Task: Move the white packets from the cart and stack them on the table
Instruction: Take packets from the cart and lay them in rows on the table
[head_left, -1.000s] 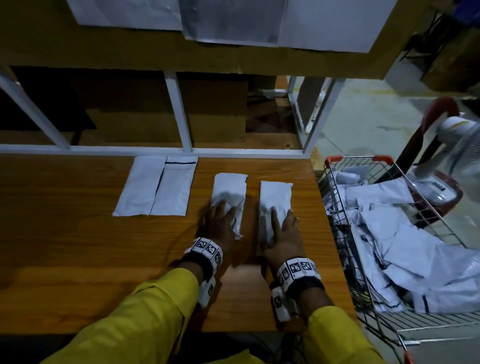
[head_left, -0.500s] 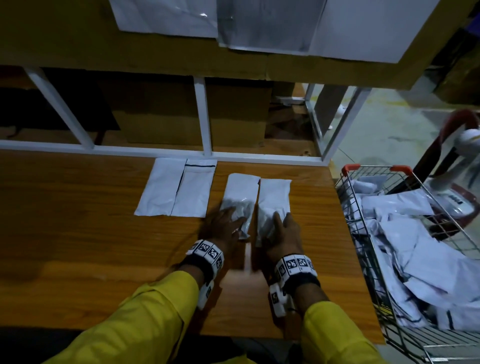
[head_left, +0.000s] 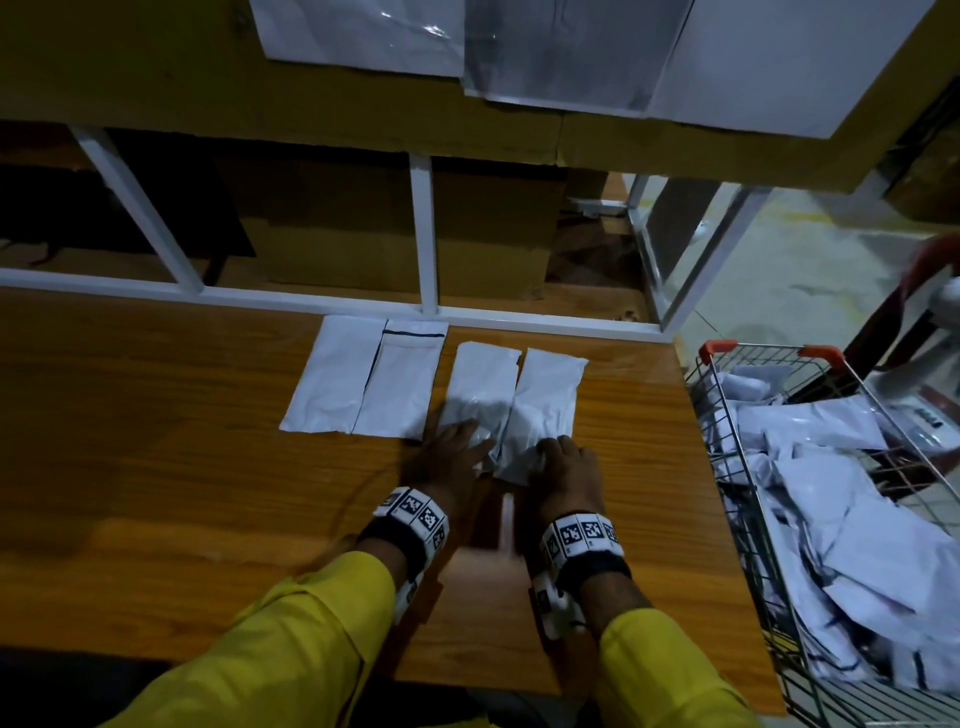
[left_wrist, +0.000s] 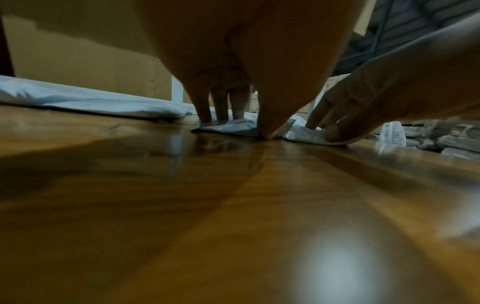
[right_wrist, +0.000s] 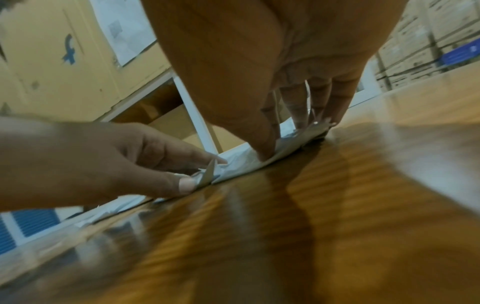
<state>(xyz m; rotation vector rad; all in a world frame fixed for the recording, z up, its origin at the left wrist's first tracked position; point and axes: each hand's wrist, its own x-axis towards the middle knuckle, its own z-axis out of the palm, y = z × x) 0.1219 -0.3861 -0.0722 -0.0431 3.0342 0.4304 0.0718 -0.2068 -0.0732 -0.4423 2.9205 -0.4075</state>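
Note:
Four white packets lie in a row on the wooden table (head_left: 156, 493). The two on the left (head_left: 363, 382) lie flat and untouched. My left hand (head_left: 475, 452) is on the near end of the third packet (head_left: 483, 389) and pinches its corner between thumb and forefinger (right_wrist: 205, 174). My right hand (head_left: 553, 457) grips the crumpled near end of the fourth packet (head_left: 550, 400), thumb and fingertips (right_wrist: 301, 121) pressing it to the table. The two packets touch along their long sides. Several more white packets (head_left: 852, 519) fill the wire cart (head_left: 717, 364) at the table's right end.
A white metal frame (head_left: 426, 234) runs along the table's back edge, with cardboard boxes (head_left: 337, 234) behind it. An overhead shelf with paper sheets (head_left: 571, 47) hangs above. A red chair with a white fan (head_left: 935, 291) stands behind the cart.
Both hands have drawn together and slid the third and fourth packets side by side, up against the left pair. Their fingers have gone from lying flat to gripping the near ends.

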